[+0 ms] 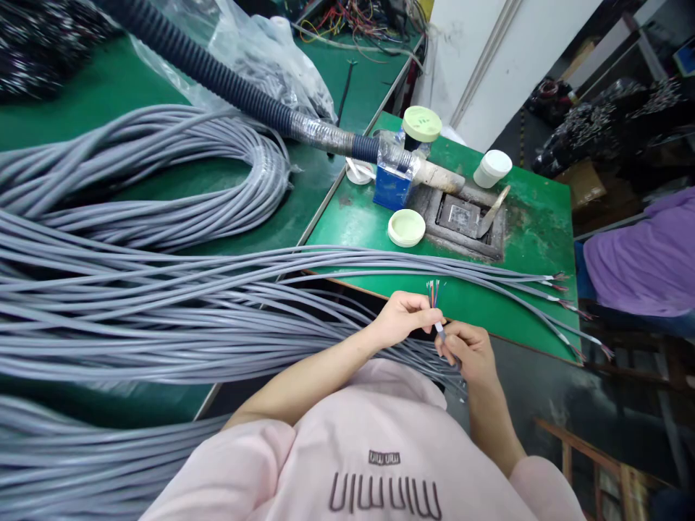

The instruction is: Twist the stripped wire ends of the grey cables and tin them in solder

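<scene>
Just in front of my chest I hold the end of a grey cable (442, 336), its thin coloured wires (433, 292) fanned upward with bare tips. My left hand (405, 316) pinches the base of these wires, beside a short white band on the cable. Lower down, my right hand (468, 349) is closed around the grey jacket. Beyond both hands, several other grey cables (478, 273) stretch across the green bench, with stripped ends at its right edge. More cables (347, 340) run beneath my left forearm.
A solder pot (461, 217) with a scraper (494, 211) sits on the green bench (352, 224). A ribbed hose (217, 69) leads to a blue box (392, 187). Around them stand a shallow pale dish (406, 228), a white tub (492, 168) and a green-lidded jar (421, 124). A person in purple (646, 257) is at right.
</scene>
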The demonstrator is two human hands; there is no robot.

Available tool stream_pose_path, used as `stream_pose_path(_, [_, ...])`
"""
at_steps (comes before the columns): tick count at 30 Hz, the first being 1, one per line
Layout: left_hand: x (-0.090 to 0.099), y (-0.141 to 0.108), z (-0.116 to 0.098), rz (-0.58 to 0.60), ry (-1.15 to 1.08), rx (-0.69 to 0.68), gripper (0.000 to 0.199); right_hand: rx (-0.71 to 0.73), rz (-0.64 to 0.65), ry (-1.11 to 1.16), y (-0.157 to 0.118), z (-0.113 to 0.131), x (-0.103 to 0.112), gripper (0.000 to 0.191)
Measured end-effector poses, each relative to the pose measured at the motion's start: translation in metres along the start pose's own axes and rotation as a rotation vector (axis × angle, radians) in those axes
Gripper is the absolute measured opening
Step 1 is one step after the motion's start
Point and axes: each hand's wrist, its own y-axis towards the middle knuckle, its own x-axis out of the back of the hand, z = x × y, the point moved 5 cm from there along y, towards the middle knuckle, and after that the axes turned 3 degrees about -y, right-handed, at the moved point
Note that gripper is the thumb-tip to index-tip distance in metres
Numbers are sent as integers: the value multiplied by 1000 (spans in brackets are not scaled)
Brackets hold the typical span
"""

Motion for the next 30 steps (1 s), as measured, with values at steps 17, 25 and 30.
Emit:
stream_pose_path(17, [8, 26, -21, -91, 1383, -424, 31, -638, -461, -1031, -191, -83, 177, 32])
stream_pose_path(25, [0, 25, -16, -39, 1654, -392, 28, 221, -638, -1255, -69, -3, 134, 27])
stream_pose_path(30, [2, 34, -14, -28, 1791, -374, 30, 66, -383, -1534, -10, -5, 169, 35])
